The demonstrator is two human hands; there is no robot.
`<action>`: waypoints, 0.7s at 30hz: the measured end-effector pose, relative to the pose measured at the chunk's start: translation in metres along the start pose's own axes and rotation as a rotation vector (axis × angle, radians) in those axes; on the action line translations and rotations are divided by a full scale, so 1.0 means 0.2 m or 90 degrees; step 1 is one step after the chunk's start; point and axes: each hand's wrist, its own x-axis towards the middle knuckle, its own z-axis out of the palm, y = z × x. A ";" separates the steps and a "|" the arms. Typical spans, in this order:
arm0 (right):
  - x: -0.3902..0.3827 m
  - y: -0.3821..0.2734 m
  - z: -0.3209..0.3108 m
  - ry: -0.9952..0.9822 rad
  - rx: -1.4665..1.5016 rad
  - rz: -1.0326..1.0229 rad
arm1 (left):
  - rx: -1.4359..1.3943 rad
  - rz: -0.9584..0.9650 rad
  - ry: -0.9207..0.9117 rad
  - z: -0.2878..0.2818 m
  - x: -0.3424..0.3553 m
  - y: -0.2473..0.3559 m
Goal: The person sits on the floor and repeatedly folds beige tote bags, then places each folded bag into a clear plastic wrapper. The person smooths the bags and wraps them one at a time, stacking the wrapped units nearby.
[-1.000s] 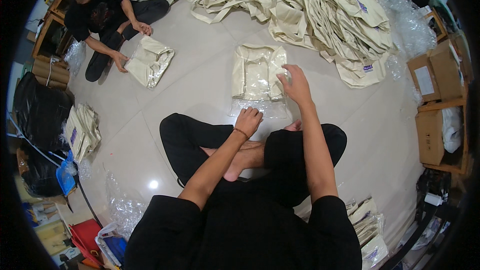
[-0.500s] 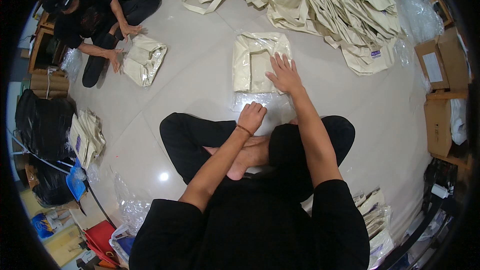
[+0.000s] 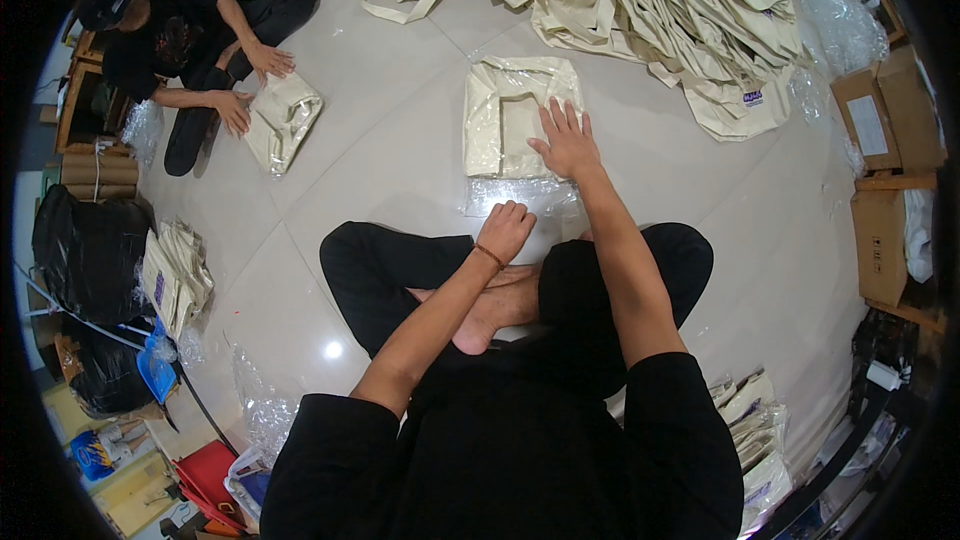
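Note:
A folded cream cloth tote bag (image 3: 490, 145) lies flat on the floor in front of me inside a clear plastic sleeve (image 3: 482, 196). The sleeve's loose flap sticks out on the side nearest me. My right hand (image 3: 568, 145) rests flat on the bag's right part, fingers spread. At the flap's near edge my left hand (image 3: 506, 231) is closed, its curled fingers gripping the plastic. The fingertips are partly hidden from above.
A big heap of cream tote bags (image 3: 660, 10) spreads along the far side. At the far left another person (image 3: 180, 40) handles a wrapped tote bag (image 3: 284, 120). Cardboard boxes (image 3: 880, 240) stand on the right, black bundles (image 3: 90, 250) on the left. Wrapped bags (image 3: 755, 430) lie beside me.
My right hand has slid slightly toward the far side on the bag, while my left hand stays nearly still. The other person's hands have come down onto their wrapped bag.

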 end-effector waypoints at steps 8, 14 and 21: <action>0.00 0.00 0.03 0.023 -0.005 -0.005 | -0.044 -0.092 -0.035 0.02 -0.03 0.03; 0.00 0.01 0.03 0.020 -0.006 -0.005 | -0.036 -0.096 -0.031 -0.02 0.02 0.05; 0.00 0.02 0.05 0.022 -0.014 -0.008 | 0.024 -0.001 0.098 -0.07 0.09 0.08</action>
